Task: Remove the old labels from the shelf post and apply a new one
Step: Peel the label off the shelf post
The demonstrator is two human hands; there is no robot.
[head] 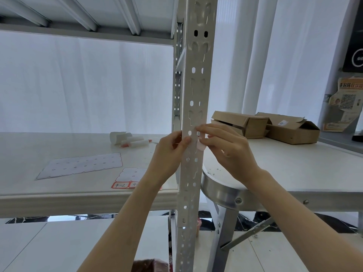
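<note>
A pale perforated shelf post (pixel 196 85) runs from top to bottom through the middle of the head view. My left hand (pixel 170 148) holds the post's left edge with curled fingers. My right hand (pixel 224 144) pinches a small pale pink label (pixel 201 146) against the post's right side, the label curling away from the metal. On the shelf board lies a used label sheet (pixel 82 165), and a smaller label sheet (pixel 129 176) with red-bordered labels marked "4-2" lies near the board's front edge.
Two markers and a white paper roll (pixel 129 141) lie at the back of the shelf board (pixel 59 195). Right of the post stands a table (pixel 294 173) with two cardboard boxes (pixel 265 126). A white curtain hangs behind.
</note>
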